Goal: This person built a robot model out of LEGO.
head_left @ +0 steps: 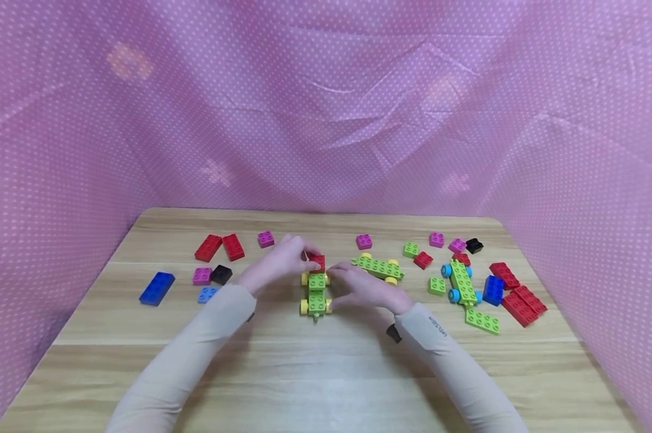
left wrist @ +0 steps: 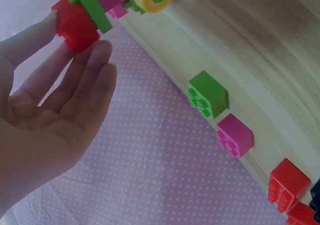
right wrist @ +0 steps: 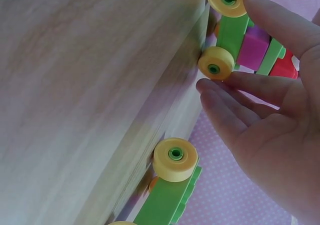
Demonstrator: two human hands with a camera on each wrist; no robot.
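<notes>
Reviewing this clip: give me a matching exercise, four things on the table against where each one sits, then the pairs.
Things:
1. blue brick
2. black brick
3. red brick
4. blue-wheeled cart

Places:
A. far right corner area
B. right of centre, by loose green bricks
C. far left, alone
D. between the left hand's fingertips, on the yellow-wheeled cart

Pairs: 1-C, 2-A, 3-D, 4-B

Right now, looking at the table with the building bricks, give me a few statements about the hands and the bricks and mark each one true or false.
1. The left hand touches a red brick on the green wheeled car. True.
2. That car has blue wheels. False: its wheels are yellow.
3. The right hand rests beside the car. True.
4. The long blue brick lies at the table's right edge. False: it lies far left.
</notes>
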